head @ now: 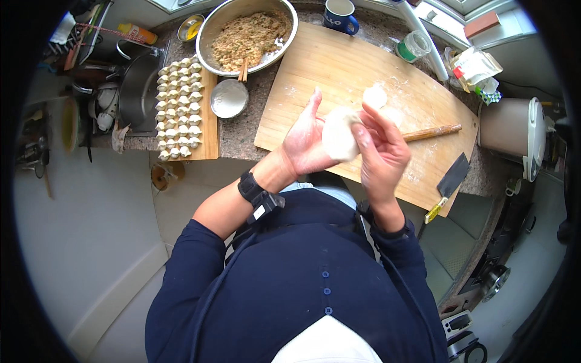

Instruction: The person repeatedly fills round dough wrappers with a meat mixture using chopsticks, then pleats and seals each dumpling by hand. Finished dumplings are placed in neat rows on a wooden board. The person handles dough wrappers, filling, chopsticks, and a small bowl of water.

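My right hand (383, 152) pinches a round, thin dough wrapper (340, 135) between thumb and fingers, slightly blurred. Behind the wrapper, my left hand (306, 140) is held palm up with its thumb spread. The wrapper hides its fingers, and whether it touches the palm is unclear. Under both hands lies a large wooden board (313, 59) dusted with flour. Another wrapper (375, 96) rests on it beyond my right fingers, with more dough (391, 116) partly hidden beside it. A wooden rolling pin (433, 132) projects from behind my right hand.
Rows of dumplings (179, 109) cover a smaller board (210, 136) at left. Near them are a flour bowl (229, 99) and a steel bowl of filling (249, 38) with chopsticks (243, 70). A cleaver (454, 174) overlaps the board's right edge. A blue mug (340, 17) stands behind.
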